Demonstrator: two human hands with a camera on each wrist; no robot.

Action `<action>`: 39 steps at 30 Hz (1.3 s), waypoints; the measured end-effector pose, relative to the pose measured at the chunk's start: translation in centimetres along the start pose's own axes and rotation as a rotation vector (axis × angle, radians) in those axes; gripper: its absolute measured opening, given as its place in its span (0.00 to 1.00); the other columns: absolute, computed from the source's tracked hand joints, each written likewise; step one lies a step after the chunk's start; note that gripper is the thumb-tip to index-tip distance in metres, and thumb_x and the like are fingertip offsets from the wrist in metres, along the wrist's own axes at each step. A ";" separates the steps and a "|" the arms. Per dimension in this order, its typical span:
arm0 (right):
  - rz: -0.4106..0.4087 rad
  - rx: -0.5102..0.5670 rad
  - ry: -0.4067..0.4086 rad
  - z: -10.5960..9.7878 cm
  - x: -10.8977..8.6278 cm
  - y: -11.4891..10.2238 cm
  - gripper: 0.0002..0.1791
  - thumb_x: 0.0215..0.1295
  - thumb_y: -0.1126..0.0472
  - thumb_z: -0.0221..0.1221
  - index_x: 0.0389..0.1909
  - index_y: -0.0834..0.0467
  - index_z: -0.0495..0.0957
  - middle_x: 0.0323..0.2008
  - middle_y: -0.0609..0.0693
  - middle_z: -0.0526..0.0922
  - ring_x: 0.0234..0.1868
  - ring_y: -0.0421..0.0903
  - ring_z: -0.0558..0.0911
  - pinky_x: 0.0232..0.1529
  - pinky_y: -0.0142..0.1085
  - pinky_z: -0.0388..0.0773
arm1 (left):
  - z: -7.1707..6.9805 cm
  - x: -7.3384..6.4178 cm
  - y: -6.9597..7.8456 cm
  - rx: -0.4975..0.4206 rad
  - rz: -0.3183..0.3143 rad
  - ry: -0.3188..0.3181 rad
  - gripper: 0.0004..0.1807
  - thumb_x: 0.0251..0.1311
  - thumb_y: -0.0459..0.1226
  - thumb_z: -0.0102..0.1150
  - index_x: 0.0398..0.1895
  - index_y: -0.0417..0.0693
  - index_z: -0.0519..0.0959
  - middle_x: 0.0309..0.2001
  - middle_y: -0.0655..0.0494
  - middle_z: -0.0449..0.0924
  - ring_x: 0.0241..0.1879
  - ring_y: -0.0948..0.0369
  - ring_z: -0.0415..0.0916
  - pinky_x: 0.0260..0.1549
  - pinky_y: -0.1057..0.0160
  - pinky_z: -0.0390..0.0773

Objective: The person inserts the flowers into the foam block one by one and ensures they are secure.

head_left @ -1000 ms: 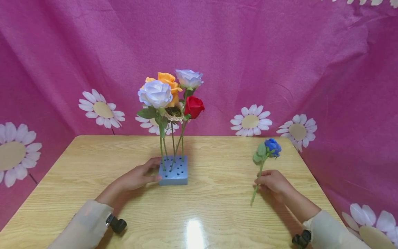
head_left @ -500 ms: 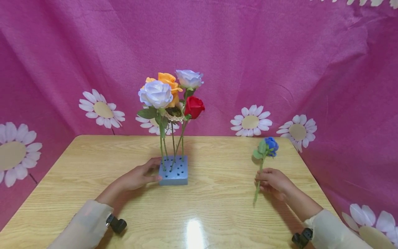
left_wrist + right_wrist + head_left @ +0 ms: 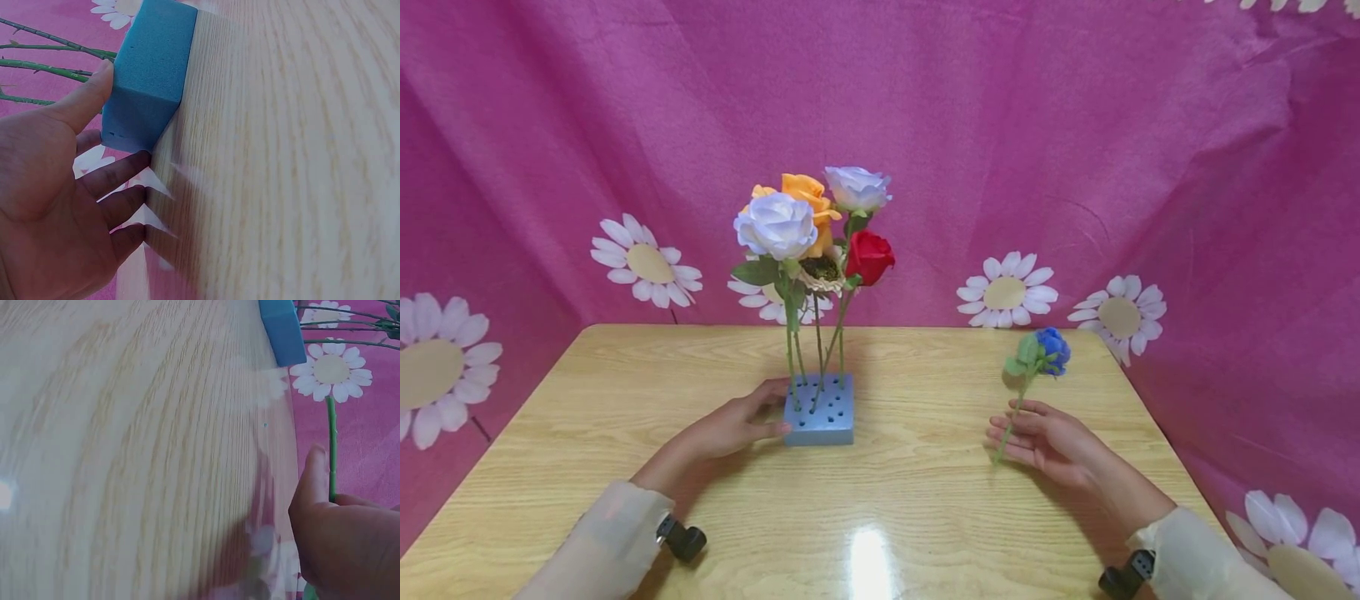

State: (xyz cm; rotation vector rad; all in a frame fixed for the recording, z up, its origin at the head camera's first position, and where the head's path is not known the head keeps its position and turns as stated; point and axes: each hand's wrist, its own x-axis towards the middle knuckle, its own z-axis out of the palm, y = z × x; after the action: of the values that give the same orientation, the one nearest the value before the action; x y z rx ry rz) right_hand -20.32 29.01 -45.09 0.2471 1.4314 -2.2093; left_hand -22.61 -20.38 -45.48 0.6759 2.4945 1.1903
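Note:
My left hand (image 3: 733, 427) holds the left side of a light-blue foam block (image 3: 820, 435) that has holes in its top. In the left wrist view the thumb (image 3: 94, 94) lies against the block, and the other fingers are spread below it. Standing in the block are two pale-lilac roses (image 3: 777, 227), a red rose (image 3: 870, 258), an orange bloom (image 3: 807, 196) and a cream flower with a dark centre (image 3: 822, 271). My right hand (image 3: 1052, 442) holds a blue rose (image 3: 1052, 352) by its stem, fingers spread, bloom tilted away. The right wrist view shows the stem (image 3: 332, 447) beside the thumb.
Both hands are over a light wooden table (image 3: 925, 483). A magenta cloth (image 3: 955, 150) printed with white daisies (image 3: 1003, 292) hangs behind it and at both sides. A bright light reflection lies on the front of the tabletop.
The right hand's fingers have spread and turned more palm up; the blue rose has shifted slightly left and away. The left hand and foam block have not moved.

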 end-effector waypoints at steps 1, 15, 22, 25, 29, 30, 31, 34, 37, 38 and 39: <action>-0.002 0.012 0.002 0.0 0.0 0.0 0.31 0.82 0.69 0.42 0.78 0.63 0.42 0.55 0.60 0.82 0.55 0.52 0.86 0.64 0.50 0.76 | 0.0 0.0 0.0 -0.001 -0.003 0.000 0.39 0.72 0.47 0.62 0.80 0.48 0.56 0.72 0.41 0.70 0.73 0.40 0.64 0.70 0.36 0.61; -0.055 0.023 0.062 1.1 0.2 0.4 0.23 0.82 0.69 0.44 0.73 0.61 0.54 0.49 0.54 0.84 0.50 0.47 0.87 0.55 0.44 0.83 | -0.1 0.1 0.1 0.002 0.036 0.004 0.39 0.73 0.44 0.62 0.79 0.45 0.56 0.70 0.40 0.71 0.70 0.39 0.67 0.68 0.36 0.63; -0.086 0.021 0.079 1.4 0.4 0.8 0.16 0.82 0.70 0.44 0.65 0.63 0.60 0.44 0.53 0.84 0.45 0.45 0.87 0.50 0.41 0.85 | 0.0 0.1 0.1 0.002 0.026 0.003 0.39 0.72 0.45 0.62 0.79 0.45 0.56 0.71 0.39 0.70 0.72 0.39 0.65 0.70 0.35 0.61; -0.102 0.023 0.083 1.5 0.5 0.9 0.12 0.82 0.70 0.44 0.61 0.63 0.62 0.44 0.53 0.84 0.45 0.45 0.88 0.50 0.40 0.85 | 0.0 0.2 0.1 -0.003 0.000 0.003 0.40 0.72 0.47 0.62 0.80 0.47 0.56 0.72 0.40 0.69 0.73 0.39 0.64 0.70 0.35 0.60; -0.116 0.006 0.093 1.7 0.5 1.1 0.10 0.82 0.70 0.44 0.58 0.62 0.63 0.43 0.53 0.84 0.45 0.45 0.88 0.49 0.41 0.86 | 0.0 0.1 0.1 0.001 -0.003 0.001 0.40 0.72 0.47 0.62 0.79 0.47 0.56 0.72 0.40 0.70 0.73 0.40 0.64 0.70 0.36 0.60; -0.119 -0.001 0.093 1.8 0.5 1.1 0.10 0.82 0.70 0.44 0.58 0.62 0.63 0.43 0.53 0.84 0.45 0.45 0.88 0.50 0.41 0.85 | 0.0 0.1 0.1 -0.001 0.005 0.000 0.39 0.72 0.46 0.62 0.79 0.46 0.56 0.72 0.40 0.70 0.72 0.40 0.65 0.70 0.35 0.61; -0.121 -0.008 0.097 1.8 0.5 1.2 0.09 0.81 0.70 0.44 0.57 0.61 0.63 0.43 0.53 0.84 0.45 0.45 0.88 0.50 0.41 0.86 | 0.0 0.1 0.1 -0.003 0.013 -0.001 0.39 0.72 0.46 0.62 0.79 0.45 0.56 0.71 0.39 0.70 0.72 0.39 0.65 0.70 0.35 0.61; -0.125 -0.023 0.096 2.1 0.5 1.2 0.09 0.81 0.70 0.45 0.56 0.61 0.63 0.43 0.53 0.85 0.45 0.46 0.88 0.50 0.41 0.85 | 0.0 0.0 0.1 -0.013 0.025 -0.002 0.38 0.72 0.44 0.62 0.79 0.45 0.57 0.71 0.39 0.70 0.71 0.40 0.66 0.69 0.36 0.62; -0.129 -0.031 0.093 2.5 0.5 1.3 0.08 0.81 0.70 0.46 0.55 0.61 0.63 0.42 0.53 0.85 0.45 0.46 0.88 0.50 0.42 0.85 | 0.0 0.0 0.1 -0.016 0.026 0.000 0.38 0.72 0.44 0.62 0.79 0.45 0.57 0.71 0.38 0.70 0.72 0.39 0.65 0.69 0.36 0.62; -0.131 -0.031 0.092 2.6 0.5 1.3 0.07 0.81 0.70 0.46 0.54 0.60 0.63 0.42 0.53 0.85 0.45 0.46 0.88 0.49 0.42 0.86 | -0.1 0.0 0.1 -0.013 0.024 0.001 0.38 0.72 0.44 0.62 0.79 0.45 0.57 0.71 0.39 0.69 0.72 0.40 0.65 0.69 0.36 0.62; -0.134 -0.032 0.092 2.7 0.6 1.3 0.07 0.81 0.70 0.46 0.54 0.60 0.63 0.42 0.53 0.86 0.44 0.46 0.88 0.49 0.42 0.86 | -0.1 0.0 0.0 -0.011 0.022 0.002 0.38 0.72 0.44 0.62 0.79 0.45 0.57 0.71 0.39 0.69 0.72 0.40 0.65 0.70 0.36 0.62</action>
State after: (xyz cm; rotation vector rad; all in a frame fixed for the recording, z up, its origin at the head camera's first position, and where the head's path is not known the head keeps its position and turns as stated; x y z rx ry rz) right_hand -19.88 25.97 -45.14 0.2509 1.5733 -2.3060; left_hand -22.61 -20.39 -45.41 0.7016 2.4861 1.2120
